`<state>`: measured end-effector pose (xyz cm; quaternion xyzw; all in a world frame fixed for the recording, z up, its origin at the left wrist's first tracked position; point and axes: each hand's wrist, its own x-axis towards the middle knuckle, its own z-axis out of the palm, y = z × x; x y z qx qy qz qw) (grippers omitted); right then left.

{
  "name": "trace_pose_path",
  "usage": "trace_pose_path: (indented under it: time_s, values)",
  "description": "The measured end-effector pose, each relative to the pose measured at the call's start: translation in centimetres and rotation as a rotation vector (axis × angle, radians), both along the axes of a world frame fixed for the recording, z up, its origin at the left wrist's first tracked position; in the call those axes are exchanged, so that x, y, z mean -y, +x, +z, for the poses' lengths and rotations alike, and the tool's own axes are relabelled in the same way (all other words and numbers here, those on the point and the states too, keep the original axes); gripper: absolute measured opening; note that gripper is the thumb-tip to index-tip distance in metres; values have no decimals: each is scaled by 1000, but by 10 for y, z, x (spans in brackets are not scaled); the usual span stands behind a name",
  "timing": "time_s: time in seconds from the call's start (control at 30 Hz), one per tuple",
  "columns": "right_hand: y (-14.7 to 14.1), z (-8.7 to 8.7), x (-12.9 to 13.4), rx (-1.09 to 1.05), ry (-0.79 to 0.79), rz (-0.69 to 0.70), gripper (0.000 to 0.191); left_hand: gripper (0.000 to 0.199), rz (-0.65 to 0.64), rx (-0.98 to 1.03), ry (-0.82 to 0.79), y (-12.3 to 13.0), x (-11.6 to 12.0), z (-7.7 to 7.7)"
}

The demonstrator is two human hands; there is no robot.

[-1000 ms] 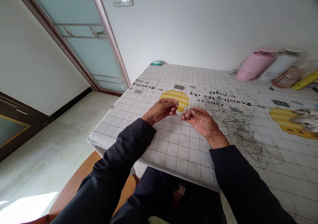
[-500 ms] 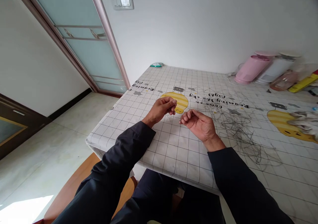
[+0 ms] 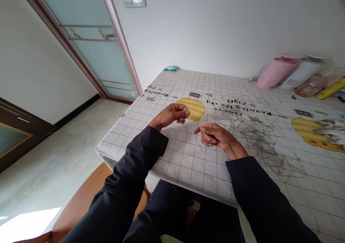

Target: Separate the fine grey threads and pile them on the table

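Note:
My left hand (image 3: 173, 114) is held above the near part of the checked tablecloth (image 3: 185, 160), thumb and fingertips pinched together. Whatever lies in that pinch is too fine to make out. To its right is my right hand (image 3: 217, 136), its index finger pointing toward the left hand, the thumb pressed against it and the other fingers curled. A gap separates the two hands. Beyond the right wrist, a loose tangle of thin dark strands (image 3: 261, 146) spreads over the cloth; I cannot tell whether they are thread, wire or hair.
Along the wall at the right stand a pink cylindrical container (image 3: 276, 72), a pale one (image 3: 303, 74), a bottle (image 3: 308, 87) and a yellow box (image 3: 332, 88). A green-and-white packet (image 3: 171, 68) lies at the far left corner. Below the table's left edge is a wooden chair (image 3: 83, 196).
My right hand has turned over, palm now downward, with its index finger stretched out toward the left. My left hand has shifted slightly left and stays pinched.

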<state>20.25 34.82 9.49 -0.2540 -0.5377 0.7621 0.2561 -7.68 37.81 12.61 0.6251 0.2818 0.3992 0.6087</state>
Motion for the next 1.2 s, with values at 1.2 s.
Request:
trace_pose_path:
  time_s: [1.2]
  values:
    - [-8, 1, 1, 222, 348, -340, 40, 76, 275, 42, -127, 2, -7, -6]
